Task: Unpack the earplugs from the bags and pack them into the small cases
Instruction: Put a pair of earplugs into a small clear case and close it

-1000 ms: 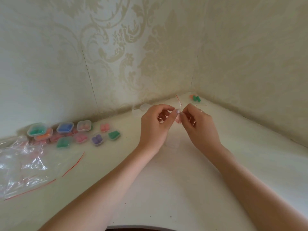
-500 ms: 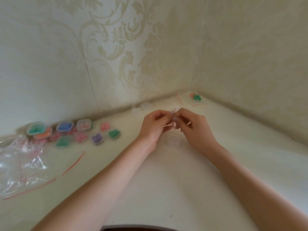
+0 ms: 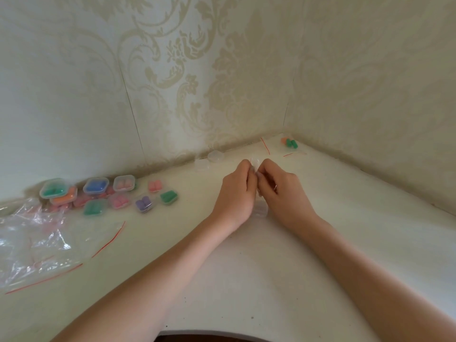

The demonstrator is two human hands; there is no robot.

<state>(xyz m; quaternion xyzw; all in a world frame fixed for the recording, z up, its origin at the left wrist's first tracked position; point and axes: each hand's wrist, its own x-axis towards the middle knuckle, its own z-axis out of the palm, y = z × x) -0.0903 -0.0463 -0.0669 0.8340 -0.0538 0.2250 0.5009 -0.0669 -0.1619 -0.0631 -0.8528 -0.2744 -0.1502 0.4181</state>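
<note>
Near wall corner, left hand (image 3: 237,191), right hand (image 3: 281,188) pinching bag (image 3: 254,162)

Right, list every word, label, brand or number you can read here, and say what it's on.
None can be read.
Small clear plastic cases of coloured earplugs: no label shows.
Crumpled clear plastic bags with red strips: no print shows.
Cream damask wallpaper: ornament only.
</note>
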